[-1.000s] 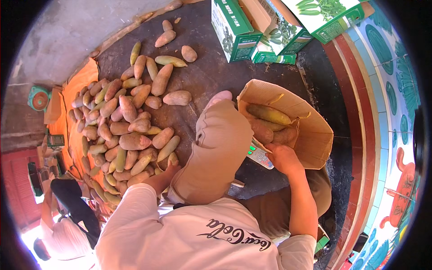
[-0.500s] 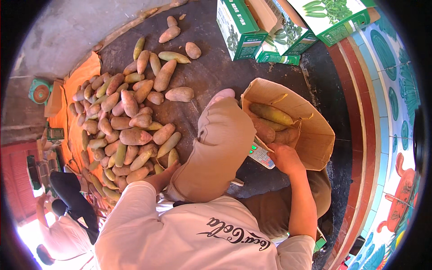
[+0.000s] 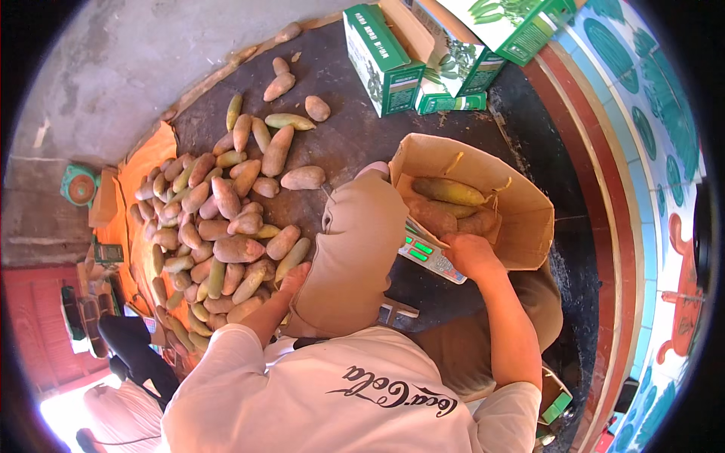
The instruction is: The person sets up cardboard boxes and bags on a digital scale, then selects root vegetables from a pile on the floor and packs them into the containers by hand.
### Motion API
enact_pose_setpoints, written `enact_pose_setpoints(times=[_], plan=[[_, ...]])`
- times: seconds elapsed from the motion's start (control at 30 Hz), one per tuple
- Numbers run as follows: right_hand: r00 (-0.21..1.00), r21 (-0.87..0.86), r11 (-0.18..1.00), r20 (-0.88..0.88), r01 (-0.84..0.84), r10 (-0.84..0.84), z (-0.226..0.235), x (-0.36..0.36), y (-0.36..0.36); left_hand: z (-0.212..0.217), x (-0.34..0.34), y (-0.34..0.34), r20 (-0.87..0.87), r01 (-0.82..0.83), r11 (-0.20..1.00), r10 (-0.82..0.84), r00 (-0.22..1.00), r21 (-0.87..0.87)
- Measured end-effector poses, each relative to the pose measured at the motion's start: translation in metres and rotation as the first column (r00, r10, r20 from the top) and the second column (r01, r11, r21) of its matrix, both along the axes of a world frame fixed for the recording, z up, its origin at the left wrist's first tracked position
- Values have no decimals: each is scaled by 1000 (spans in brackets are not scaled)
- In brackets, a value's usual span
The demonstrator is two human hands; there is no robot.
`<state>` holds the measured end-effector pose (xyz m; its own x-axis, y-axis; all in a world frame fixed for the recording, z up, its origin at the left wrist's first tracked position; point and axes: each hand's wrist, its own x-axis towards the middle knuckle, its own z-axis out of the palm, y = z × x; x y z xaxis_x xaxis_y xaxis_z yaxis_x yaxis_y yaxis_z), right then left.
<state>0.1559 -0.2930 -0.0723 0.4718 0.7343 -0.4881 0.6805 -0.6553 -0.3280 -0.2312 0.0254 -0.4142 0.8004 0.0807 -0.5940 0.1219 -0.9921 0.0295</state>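
A large heap of oblong brown and greenish vegetables (image 3: 238, 249), like mature cucumbers, spreads out on my left. My left hand (image 3: 296, 279) rests at the heap's right edge, beside my knee, close to a greenish-brown one (image 3: 293, 258); its fingers are mostly hidden. On my right stands an open cardboard box (image 3: 521, 219) with several of the same vegetables (image 3: 449, 190) inside. My right hand (image 3: 472, 254) is closed on the box's near edge. Beside that hand, partly under the box, a scale's grey panel (image 3: 430, 257) shows lit green displays.
Green-and-white printed cartons (image 3: 385, 75) stand at the far side. An orange sheet (image 3: 143, 177) lies under the heap's left side. A green round-faced scale (image 3: 79, 185) stands far left. Another person (image 3: 124, 408) is at lower left. A red-brown ledge (image 3: 604, 189) curves along the right.
The view has shifted slightly, and more of the scale's lit panel now shows. My right hand stays on the box edge; my left stays by the heap.
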Motion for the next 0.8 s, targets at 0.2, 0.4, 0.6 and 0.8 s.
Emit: enact_pose_setpoints(times=[0.2, 0.4, 0.6, 0.8], plan=[[994, -17, 1000, 110, 0, 2, -15, -1, -18, 152, 83, 7, 10, -752, 272, 943, 332, -600], [986, 22, 996, 146, -81, 77, -14, -3, -5, 237, 116, 65, 268, -517, 255, 962, 52, -817], [987, 8, 997, 143, -75, 73, -10, -6, -4, 395, 214, 29, 499, -117, 508, 861, 93, -854], [985, 31, 996, 150, -86, 80, -1, -8, -5, 472, 293, -38, 704, 185, 700, 588, 398, -689]])
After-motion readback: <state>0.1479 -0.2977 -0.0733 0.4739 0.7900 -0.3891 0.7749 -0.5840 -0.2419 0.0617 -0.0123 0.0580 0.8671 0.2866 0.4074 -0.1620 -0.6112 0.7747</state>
